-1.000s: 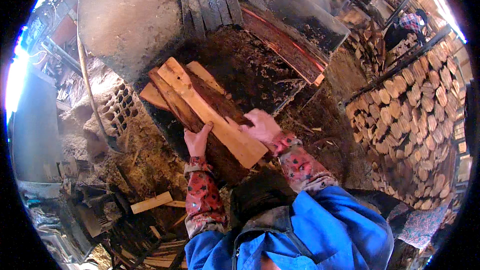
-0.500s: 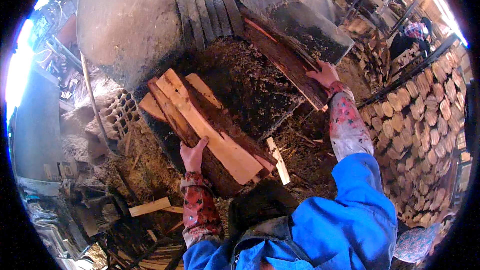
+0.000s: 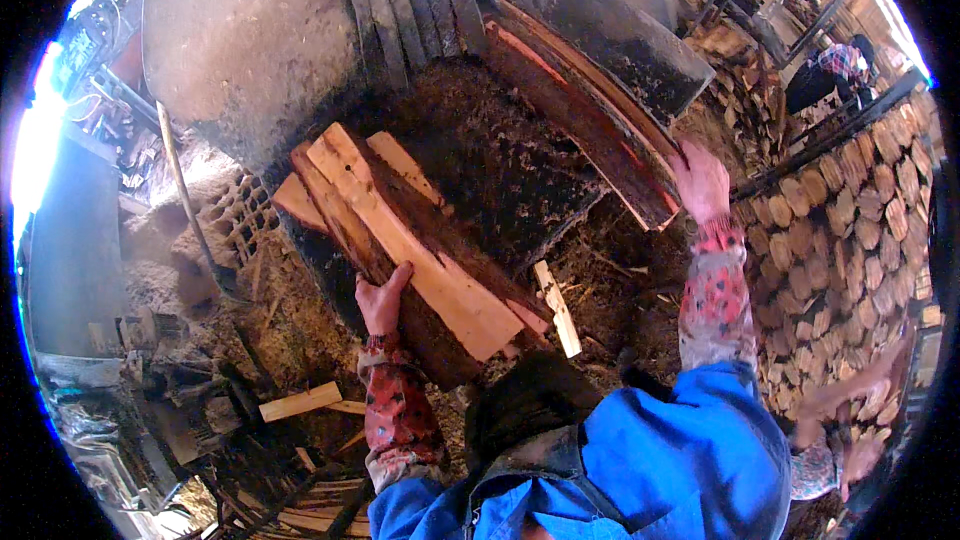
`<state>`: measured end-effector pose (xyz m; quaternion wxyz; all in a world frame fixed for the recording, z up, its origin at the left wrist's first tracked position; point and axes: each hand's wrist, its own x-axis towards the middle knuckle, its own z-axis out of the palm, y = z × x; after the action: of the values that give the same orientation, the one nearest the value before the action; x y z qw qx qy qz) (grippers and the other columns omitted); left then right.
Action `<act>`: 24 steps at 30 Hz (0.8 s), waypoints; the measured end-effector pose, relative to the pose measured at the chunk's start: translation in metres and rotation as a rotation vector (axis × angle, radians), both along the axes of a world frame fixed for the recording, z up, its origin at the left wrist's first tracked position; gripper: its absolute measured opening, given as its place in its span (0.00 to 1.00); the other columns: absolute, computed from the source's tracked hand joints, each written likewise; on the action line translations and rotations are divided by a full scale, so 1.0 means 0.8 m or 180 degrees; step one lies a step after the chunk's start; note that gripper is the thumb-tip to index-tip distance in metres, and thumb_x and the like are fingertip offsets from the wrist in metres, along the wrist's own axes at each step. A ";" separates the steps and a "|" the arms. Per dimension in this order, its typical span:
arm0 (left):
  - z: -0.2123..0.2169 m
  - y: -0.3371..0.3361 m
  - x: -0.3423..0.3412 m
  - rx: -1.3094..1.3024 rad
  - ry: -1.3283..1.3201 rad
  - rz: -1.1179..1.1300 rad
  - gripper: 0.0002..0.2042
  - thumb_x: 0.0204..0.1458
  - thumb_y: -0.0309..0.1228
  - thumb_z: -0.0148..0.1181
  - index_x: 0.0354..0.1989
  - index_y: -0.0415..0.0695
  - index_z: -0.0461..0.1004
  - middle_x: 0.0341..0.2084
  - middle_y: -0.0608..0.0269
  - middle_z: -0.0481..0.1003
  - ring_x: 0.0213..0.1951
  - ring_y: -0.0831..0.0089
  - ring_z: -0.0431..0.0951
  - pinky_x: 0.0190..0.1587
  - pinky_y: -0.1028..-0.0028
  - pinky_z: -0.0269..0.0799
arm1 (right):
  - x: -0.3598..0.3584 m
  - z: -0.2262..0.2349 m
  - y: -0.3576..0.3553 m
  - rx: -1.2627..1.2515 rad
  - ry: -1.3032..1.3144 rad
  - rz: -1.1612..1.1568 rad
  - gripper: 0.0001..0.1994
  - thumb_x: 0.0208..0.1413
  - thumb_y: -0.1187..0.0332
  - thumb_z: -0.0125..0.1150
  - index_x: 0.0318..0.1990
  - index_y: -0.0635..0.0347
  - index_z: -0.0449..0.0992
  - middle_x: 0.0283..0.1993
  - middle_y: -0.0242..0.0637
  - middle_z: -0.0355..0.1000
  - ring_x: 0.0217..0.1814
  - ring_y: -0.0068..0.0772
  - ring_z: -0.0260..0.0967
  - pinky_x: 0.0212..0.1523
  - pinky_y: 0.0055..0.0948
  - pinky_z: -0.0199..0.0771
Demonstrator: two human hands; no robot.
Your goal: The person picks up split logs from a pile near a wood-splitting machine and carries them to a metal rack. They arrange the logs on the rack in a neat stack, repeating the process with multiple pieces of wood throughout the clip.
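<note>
slabs at the right: long bark-edged slabs (image 3: 588,115) are laid slantwise beside the dark bed (image 3: 490,130), and their near ends are touched by the right hand (image 3: 702,183).
pile at the left: a pale board (image 3: 445,290) is laid over bark-edged pieces (image 3: 450,240), and the left edge of the pile is touched by the left hand (image 3: 380,302).
slab handling: near ends like these are best taken low and across the full width, so that the slabs are drawn as one and not fanned apart; rough bark is best met by the whole palm, as splinters may be picked up by sliding fingertips.
pile handling: the pile is best steadied by light downward pressure, since the pale board could be slid off the uneven bark.
right grip: fingers are set against the slab ends; whether they are closed underneath cannot be told.
left grip: the thumb is laid over the wood and the fingers are kept at the edge; their hold below cannot be told.
right arm: the forearm is stretched up and outward, well apart from the left.
left arm: the forearm is held nearly upright in view, with the wrist almost straight.
</note>
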<state>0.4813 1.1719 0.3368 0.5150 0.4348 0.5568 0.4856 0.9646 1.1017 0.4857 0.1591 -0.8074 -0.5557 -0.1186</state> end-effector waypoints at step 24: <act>-0.046 0.005 -0.025 0.0109 0.0559 0.0265 0.38 0.48 0.50 0.66 0.54 0.26 0.65 0.52 0.46 0.71 0.53 0.58 0.71 0.54 0.64 0.66 | -0.418 -0.103 -0.045 0.0160 0.0435 0.1968 0.21 0.47 0.60 0.65 0.47 0.63 0.75 0.44 0.46 0.69 0.53 0.48 0.64 0.51 0.39 0.68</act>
<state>0.4611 1.1760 0.3002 0.4360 0.4608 0.6090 0.4760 0.6300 1.0653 0.4034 0.2444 -0.6021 -0.7597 -0.0237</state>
